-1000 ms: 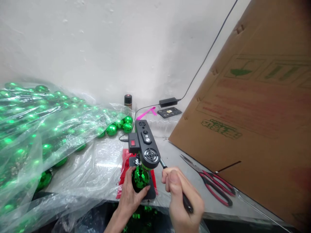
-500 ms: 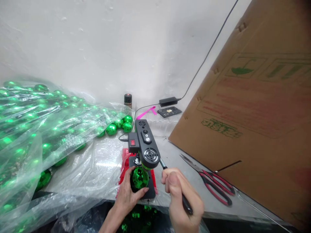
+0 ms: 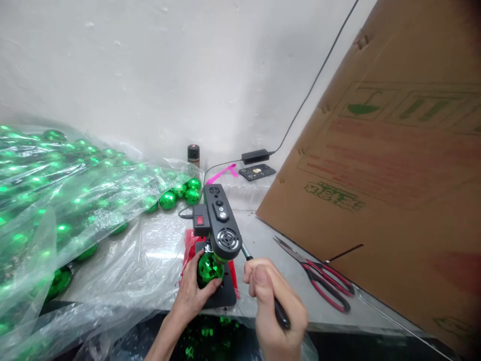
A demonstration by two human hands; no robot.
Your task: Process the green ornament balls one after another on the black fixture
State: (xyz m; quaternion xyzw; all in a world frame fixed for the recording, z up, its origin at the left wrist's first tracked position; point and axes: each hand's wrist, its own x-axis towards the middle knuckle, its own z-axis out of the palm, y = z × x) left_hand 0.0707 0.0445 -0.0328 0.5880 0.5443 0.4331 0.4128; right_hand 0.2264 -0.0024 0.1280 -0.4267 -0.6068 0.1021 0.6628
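Observation:
A shiny green faceted ball (image 3: pixel 210 268) is gripped between the thumb and fingers of my left hand (image 3: pixel 192 286). It sits under the front end of a small black bench machine (image 3: pixel 224 223) with a red switch, over the machine's black base plate (image 3: pixel 222 298). My right hand (image 3: pixel 276 301) is wrapped round the lever handle (image 3: pixel 281 315) on the machine's right side. Whether the ball touches the machine's head cannot be made out. Red plastic (image 3: pixel 235 281) lies beneath the base.
Green balls (image 3: pixel 167 200) lie at left, many under clear plastic sheeting (image 3: pixel 124 265). Red-handled scissors (image 3: pixel 323 281) and a leaning cardboard box (image 3: pixel 387 190) are at right. Behind stand a dark-capped bottle (image 3: pixel 193 154), a power adapter (image 3: pixel 255 156) and a phone-like black slab (image 3: pixel 257 172). More balls (image 3: pixel 206 338) show below the edge.
The view has shifted slightly, so everything sits a little further left. The ball has moved slightly up and left relative to the machine's base. Both hands keep their grips.

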